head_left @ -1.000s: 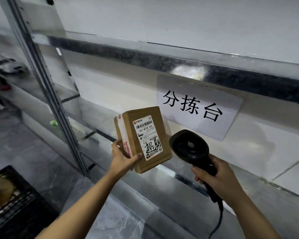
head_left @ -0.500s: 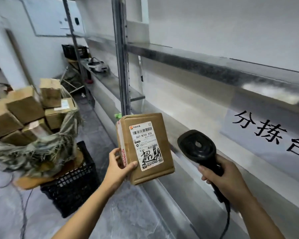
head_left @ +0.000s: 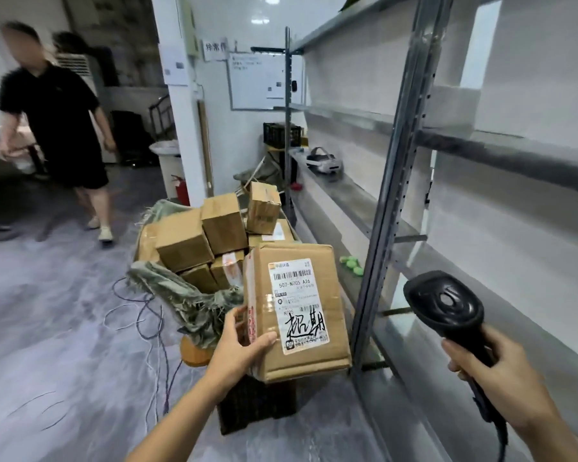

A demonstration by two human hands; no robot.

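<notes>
Gripping a labelled parcel [head_left: 301, 315] at its lower-left corner is the left hand [head_left: 241, 348]. The right hand [head_left: 494, 385] clasps a barcode scanner [head_left: 444, 301] beside the shelf upright [head_left: 396, 195]. Grey floor [head_left: 47, 311] stretches leftward.

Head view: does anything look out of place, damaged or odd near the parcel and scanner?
The held parcel looks intact, though black marker is scrawled across its label. Behind it, boxes are heaped askew in a frayed, torn sack, and loose wires trail over the floor.
</notes>
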